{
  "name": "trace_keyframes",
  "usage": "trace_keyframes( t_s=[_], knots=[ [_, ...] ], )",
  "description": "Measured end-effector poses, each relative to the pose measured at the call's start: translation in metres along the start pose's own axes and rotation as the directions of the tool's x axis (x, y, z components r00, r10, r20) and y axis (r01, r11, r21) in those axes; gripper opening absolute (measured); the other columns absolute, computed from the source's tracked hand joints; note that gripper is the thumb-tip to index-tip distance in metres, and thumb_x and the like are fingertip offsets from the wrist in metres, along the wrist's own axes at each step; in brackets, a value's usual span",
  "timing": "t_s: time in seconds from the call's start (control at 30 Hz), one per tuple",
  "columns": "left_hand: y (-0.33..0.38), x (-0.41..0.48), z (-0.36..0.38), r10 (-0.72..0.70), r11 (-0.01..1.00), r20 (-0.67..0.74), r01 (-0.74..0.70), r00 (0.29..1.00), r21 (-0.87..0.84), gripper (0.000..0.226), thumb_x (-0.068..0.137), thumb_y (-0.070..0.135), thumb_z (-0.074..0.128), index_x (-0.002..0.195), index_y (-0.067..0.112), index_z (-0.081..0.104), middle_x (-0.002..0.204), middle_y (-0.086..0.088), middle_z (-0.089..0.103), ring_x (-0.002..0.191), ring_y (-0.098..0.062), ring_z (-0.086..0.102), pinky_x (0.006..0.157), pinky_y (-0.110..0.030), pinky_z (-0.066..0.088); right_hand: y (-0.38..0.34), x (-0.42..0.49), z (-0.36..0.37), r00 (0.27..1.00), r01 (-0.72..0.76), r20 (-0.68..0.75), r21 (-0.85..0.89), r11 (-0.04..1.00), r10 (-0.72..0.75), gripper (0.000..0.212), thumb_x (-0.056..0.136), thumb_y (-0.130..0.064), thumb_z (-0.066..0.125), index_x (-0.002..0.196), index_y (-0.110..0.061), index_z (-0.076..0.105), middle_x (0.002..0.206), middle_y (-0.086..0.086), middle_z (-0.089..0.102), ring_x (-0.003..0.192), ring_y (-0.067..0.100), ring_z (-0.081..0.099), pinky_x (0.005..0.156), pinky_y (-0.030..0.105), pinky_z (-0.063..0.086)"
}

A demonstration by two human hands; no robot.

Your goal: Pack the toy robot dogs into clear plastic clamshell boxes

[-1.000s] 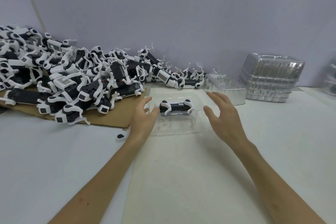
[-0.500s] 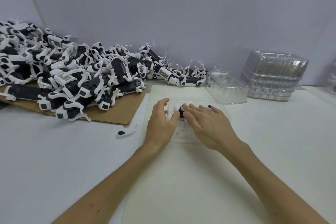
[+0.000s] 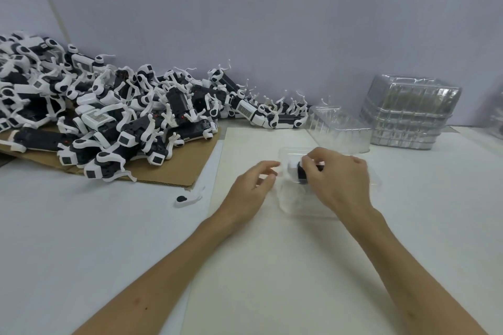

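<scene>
The right hand [image 3: 339, 182] lies over a clear plastic box [image 3: 299, 204] on the table [image 3: 81, 239], fingers curled and pinching a toy robot dog [image 3: 300, 173] inside it. The left hand [image 3: 251, 187] sits just beside the box's left edge, fingers loosely bent and partly spread; whether they touch it is unclear. Only the dog's black-and-white end shows, so its direction cannot be told.

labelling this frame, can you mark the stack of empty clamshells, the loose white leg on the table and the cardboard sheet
stack of empty clamshells [image 3: 408, 114]: head view, front wall of the stack
loose white leg [image 3: 187, 196]: head view, middle of the piece
cardboard sheet [image 3: 185, 168]: head view, bare front right corner
</scene>
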State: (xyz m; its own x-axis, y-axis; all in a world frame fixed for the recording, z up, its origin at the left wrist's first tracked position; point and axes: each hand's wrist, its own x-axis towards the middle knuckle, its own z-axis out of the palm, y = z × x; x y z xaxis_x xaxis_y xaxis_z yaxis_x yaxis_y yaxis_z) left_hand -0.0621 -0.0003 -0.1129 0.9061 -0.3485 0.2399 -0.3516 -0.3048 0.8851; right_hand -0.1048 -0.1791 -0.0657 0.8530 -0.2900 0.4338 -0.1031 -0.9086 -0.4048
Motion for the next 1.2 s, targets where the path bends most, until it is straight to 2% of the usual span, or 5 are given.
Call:
trace_keyframes(
  t_s=[0.2,0.33,0.53,0.83,1.2],
  knots=[
    [0.001,0.000,0.002,0.031,0.999,-0.015,-0.031,0.999,-0.020,0.041,0.100,0.006,0.050,0.133,0.028,0.059,0.124,0.009,0.065,0.106,-0.012,0.061,0.088,-0.013,0.044,-0.017,-0.008,-0.003,0.966,0.231,-0.205,0.402,0.886,-0.159,0.041,0.095,-0.019,0.059,0.136,-0.014,0.061,0.133,0.001,0.063,0.122,0.014,0.058,0.111,0.029,0.039],
    [0.008,0.003,-0.010,-0.020,0.991,-0.437,-0.040,0.899,-0.126,0.025,0.097,-0.001,0.050,0.111,0.014,0.064,0.109,0.000,0.067,0.099,-0.021,0.063,0.082,-0.021,0.047,-0.061,-0.025,0.025,0.933,-0.169,0.299,0.858,0.485,-0.202,0.066,0.095,-0.034,0.055,0.157,-0.025,0.032,0.159,-0.012,0.036,0.142,-0.006,0.035,0.117,0.021,0.029],
    [0.003,0.011,-0.030,-0.147,0.976,-0.600,0.015,0.786,-0.219,0.024,0.096,0.003,0.046,0.106,0.019,0.062,0.115,-0.005,0.061,0.093,-0.027,0.063,0.072,-0.029,0.045,-0.047,-0.014,0.062,0.911,-0.363,0.410,0.760,0.539,0.036,0.068,0.106,-0.038,0.044,0.162,-0.028,0.006,0.167,-0.015,0.005,0.153,0.004,0.009,0.120,0.027,0.010],
    [0.004,0.010,-0.022,-0.175,0.967,-0.551,0.038,0.816,-0.251,0.027,0.095,0.005,0.044,0.098,0.026,0.060,0.113,-0.001,0.058,0.077,-0.016,0.061,0.069,-0.028,0.043,0.096,0.043,0.011,0.761,-0.467,-0.012,0.685,0.560,0.649,0.038,0.100,-0.018,0.046,0.136,-0.014,0.059,0.136,0.003,0.061,0.128,0.025,0.052,0.103,0.030,0.035],
    [-0.002,0.007,-0.016,-0.165,0.981,-0.492,0.093,0.855,-0.169,0.023,0.096,0.005,0.046,0.097,0.020,0.064,0.108,0.003,0.055,0.081,-0.026,0.064,0.059,-0.018,0.043,0.083,0.061,0.027,0.960,-0.213,-0.081,0.408,0.888,0.268,0.032,0.093,-0.012,0.060,0.124,-0.013,0.064,0.127,0.004,0.065,0.109,0.023,0.061,0.092,0.033,0.045]
  ],
)
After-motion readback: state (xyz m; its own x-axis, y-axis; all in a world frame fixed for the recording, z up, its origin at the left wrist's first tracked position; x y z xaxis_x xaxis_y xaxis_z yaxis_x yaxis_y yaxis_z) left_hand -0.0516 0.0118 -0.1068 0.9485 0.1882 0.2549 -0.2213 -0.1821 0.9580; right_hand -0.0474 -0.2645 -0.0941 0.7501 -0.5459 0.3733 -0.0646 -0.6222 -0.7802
